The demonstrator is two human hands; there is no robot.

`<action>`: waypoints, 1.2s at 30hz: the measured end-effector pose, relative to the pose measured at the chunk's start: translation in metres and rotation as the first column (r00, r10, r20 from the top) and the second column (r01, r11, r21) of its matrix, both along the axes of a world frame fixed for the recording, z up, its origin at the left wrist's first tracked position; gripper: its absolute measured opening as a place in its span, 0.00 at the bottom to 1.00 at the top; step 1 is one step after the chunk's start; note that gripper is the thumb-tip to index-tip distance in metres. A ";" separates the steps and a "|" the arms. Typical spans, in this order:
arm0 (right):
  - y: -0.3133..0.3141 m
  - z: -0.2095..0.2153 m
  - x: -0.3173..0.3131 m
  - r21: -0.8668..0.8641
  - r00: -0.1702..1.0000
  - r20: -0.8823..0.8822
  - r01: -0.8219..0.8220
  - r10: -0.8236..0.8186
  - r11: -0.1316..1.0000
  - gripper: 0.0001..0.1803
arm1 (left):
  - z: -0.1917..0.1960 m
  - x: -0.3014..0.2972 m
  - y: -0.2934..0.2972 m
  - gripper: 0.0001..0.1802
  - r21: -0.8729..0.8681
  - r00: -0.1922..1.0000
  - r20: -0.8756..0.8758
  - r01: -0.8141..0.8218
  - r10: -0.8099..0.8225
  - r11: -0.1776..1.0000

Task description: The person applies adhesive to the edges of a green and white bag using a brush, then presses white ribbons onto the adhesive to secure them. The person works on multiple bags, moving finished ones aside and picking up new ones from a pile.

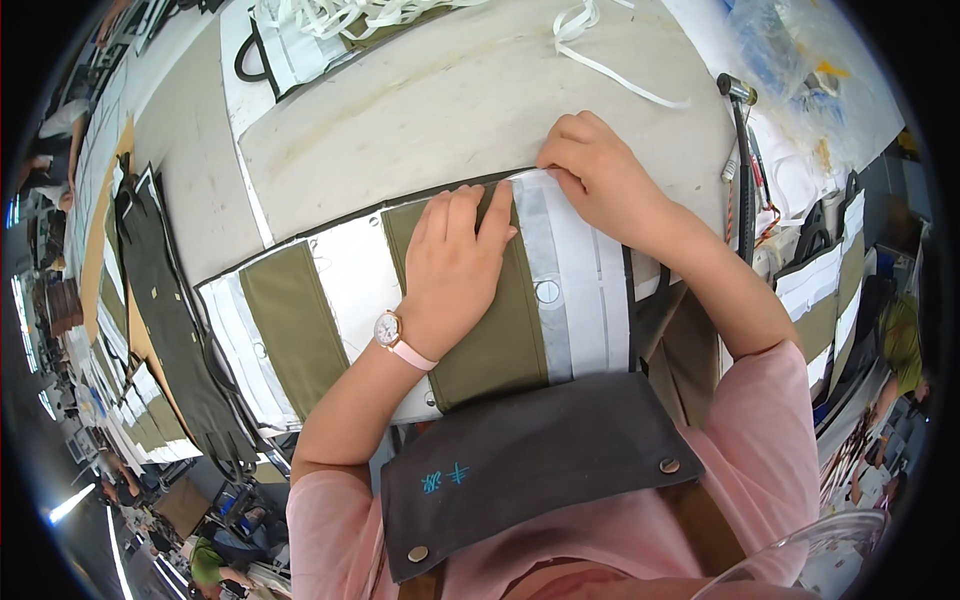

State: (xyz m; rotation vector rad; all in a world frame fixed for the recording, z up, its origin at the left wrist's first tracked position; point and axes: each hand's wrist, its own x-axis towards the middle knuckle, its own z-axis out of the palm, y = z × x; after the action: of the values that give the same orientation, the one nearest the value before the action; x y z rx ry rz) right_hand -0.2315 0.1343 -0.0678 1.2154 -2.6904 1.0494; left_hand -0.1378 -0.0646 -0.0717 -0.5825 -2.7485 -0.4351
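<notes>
A long fabric panel [480, 330] with olive and white bands, dark edging and round metal snaps lies across the table before me. My left hand [455, 245] rests flat on its right-hand olive band, fingers stretched toward the far edge. A watch [388, 328] with a pink strap is on that wrist. At the panel's far edge, near its right corner, my right hand [590, 170] has thumb and fingers pinched on the edging. What exactly lies between those fingertips is partly hidden. A dark flap [540, 460] with two snaps covers the panel's near side at my chest.
A heap of white tape [340, 15] lies on another panel at the far side. A hammer [738, 92] stands at the right beside pens and clear plastic bags [815, 75]. Dark panels with handles [165, 300] are stacked at left. Other people work in the background.
</notes>
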 end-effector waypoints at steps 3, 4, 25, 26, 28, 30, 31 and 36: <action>0.005 -0.004 -0.001 0.034 0.996 -0.039 -0.080 0.082 0.996 0.10 | 0.002 -0.001 0.004 0.27 0.040 0.998 0.060 -0.031 0.029 0.999; 0.007 -0.005 -0.002 0.046 0.992 -0.047 -0.111 0.113 0.993 0.10 | 0.004 -0.002 0.004 0.28 0.064 0.995 0.094 -0.044 0.038 0.997; 0.015 0.006 0.008 0.203 0.990 -0.112 -0.065 0.090 0.977 0.13 | 0.006 -0.019 0.000 0.21 -0.100 0.998 0.053 0.038 -0.033 0.994; 0.016 0.006 0.009 0.164 0.993 -0.101 -0.042 0.059 0.986 0.13 | 0.005 -0.018 0.003 0.21 -0.100 0.999 0.020 0.042 -0.040 0.994; 0.018 0.002 0.013 0.089 0.997 -0.077 0.016 -0.009 0.996 0.14 | 0.004 -0.018 0.014 0.22 -0.100 0.997 -0.049 0.056 -0.061 0.993; 0.014 -0.001 0.015 0.002 0.988 -0.140 0.065 -0.064 0.998 0.10 | 0.006 -0.018 0.020 0.22 -0.042 0.998 -0.018 0.055 -0.056 0.998; 0.014 -0.002 0.016 -0.042 0.981 -0.168 0.088 -0.094 0.995 0.08 | 0.006 -0.017 0.022 0.23 -0.012 0.999 -0.001 0.055 -0.055 0.998; 0.024 0.007 0.024 0.181 0.981 -0.192 0.029 0.007 0.983 0.13 | 0.001 -0.016 0.024 0.23 0.014 0.999 0.006 0.038 -0.038 0.999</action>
State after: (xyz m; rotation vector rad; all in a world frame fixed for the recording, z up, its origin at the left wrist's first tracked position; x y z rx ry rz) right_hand -0.2076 0.1578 -0.0606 1.2536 -2.6851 0.6554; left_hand -0.1534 -0.0411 -0.0704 -0.6320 -2.7424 -0.4660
